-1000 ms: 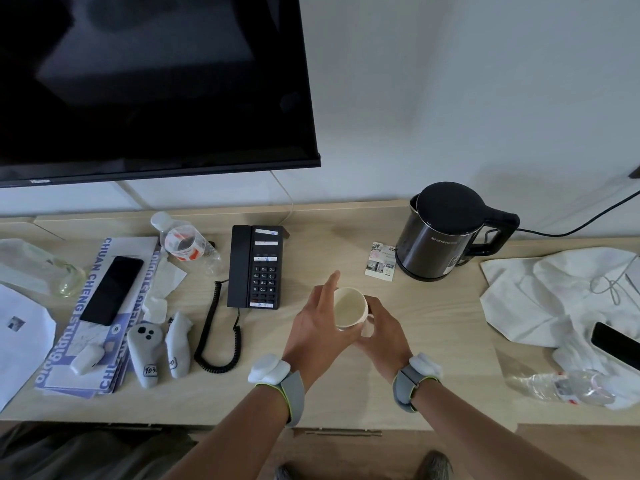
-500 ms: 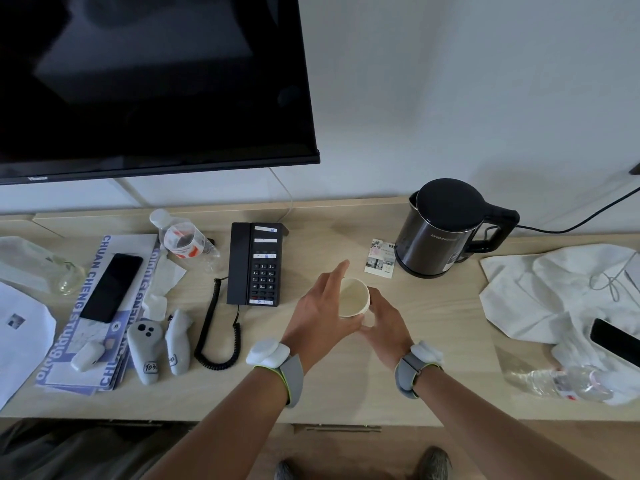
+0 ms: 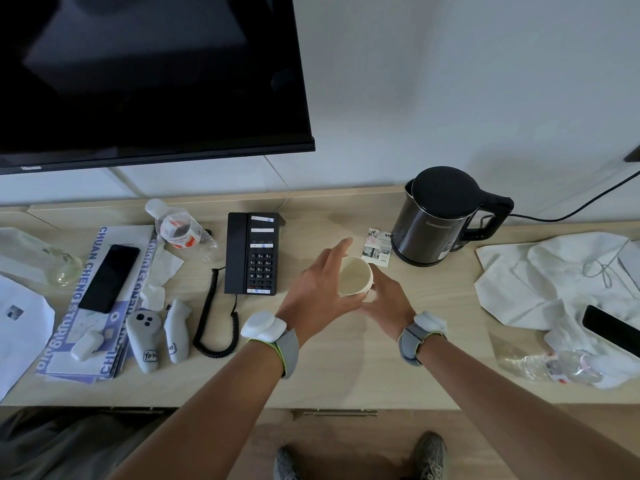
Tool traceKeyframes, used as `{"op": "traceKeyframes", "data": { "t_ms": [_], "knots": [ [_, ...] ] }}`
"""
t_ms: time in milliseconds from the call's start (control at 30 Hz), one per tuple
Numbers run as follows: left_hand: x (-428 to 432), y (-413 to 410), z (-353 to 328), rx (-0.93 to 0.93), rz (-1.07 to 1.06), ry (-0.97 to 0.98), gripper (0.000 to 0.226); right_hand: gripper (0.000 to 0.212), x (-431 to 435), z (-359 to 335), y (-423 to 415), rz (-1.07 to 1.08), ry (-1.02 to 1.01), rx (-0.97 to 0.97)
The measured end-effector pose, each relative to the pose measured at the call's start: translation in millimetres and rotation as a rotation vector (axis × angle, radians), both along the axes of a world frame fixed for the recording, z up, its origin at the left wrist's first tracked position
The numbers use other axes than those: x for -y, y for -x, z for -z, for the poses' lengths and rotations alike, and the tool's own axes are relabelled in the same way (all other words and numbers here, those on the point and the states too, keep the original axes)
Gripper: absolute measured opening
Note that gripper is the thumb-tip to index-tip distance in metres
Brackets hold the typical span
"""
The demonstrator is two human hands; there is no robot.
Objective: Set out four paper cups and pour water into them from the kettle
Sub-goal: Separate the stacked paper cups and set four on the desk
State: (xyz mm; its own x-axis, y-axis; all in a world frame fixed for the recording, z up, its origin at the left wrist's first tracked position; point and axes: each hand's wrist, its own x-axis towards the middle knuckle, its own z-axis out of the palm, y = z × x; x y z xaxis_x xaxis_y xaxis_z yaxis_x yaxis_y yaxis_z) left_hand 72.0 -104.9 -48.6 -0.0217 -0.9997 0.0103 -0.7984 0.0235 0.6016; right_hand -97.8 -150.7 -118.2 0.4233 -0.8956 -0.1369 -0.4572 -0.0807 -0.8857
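Note:
A white paper cup, perhaps the top of a nested stack, is held upright over the middle of the wooden desk. My left hand wraps its left side, index finger stretched past the rim. My right hand grips the lower right part of the cup, where a second white rim shows below. I cannot tell if the cup's base touches the desk. The black electric kettle stands on its base at the back right, lid down, handle pointing right, well apart from both hands.
A black desk phone with a coiled cord lies left of the cup. Further left are a water bottle, a smartphone on booklets and two grey controllers. White cloth and another phone lie right. A TV hangs above.
Both hands have carried the cup a little further back, towards the kettle. The grip on it looks the same.

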Motion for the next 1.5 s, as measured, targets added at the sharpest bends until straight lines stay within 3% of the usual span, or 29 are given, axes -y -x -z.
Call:
{"op": "traceKeyframes", "data": {
  "t_ms": [500, 900, 1233, 1500],
  "knots": [
    [2.3, 12.4, 0.3, 0.06, -0.093, 0.053, 0.09, 0.056, -15.9, 15.6, -11.8, 0.184, 0.083, -0.096],
    [1.0, 2.5, -21.2, -0.111, -0.175, 0.071, 0.094, 0.07, -0.6, 34.5, -4.7, 0.31, -0.072, -0.068],
    [-20.7, -15.4, -6.6, -0.066, -0.263, 0.132, 0.093, 0.073, 2.3, 51.6, 3.9, 0.314, -0.132, -0.101],
    [-41.3, -25.3, 12.4, 0.006, -0.24, 0.087, 0.096, 0.1, -7.6, 46.8, 22.2, 0.284, -0.18, -0.056]
  ]
}}
